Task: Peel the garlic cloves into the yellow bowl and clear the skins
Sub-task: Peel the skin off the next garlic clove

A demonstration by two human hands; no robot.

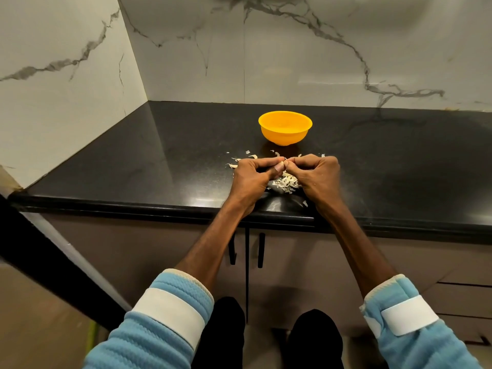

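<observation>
Garlic clove [283, 163] sits pinched between both hands just above the dark surface [159, 155], on the near side of the yellow bowl [285, 127] and apart from it. In the head view the left hand [253, 175] and the right hand [316, 174] each have their fingers [277, 167] curled, tips meeting on the clove, so very little of it shows. Loose skins [286, 182] lie heaped beneath and between the hands, with scraps strewn toward the bowl and one near the front edge.

A slippery peeled clove could squirt out of the pinch and land among the skins or roll off the edge. Light flakes could also drift off the edge when swept. The garlic clove's long axis seems to run left to right between the two pinches, though it is too hidden to be sure which end points where.
</observation>
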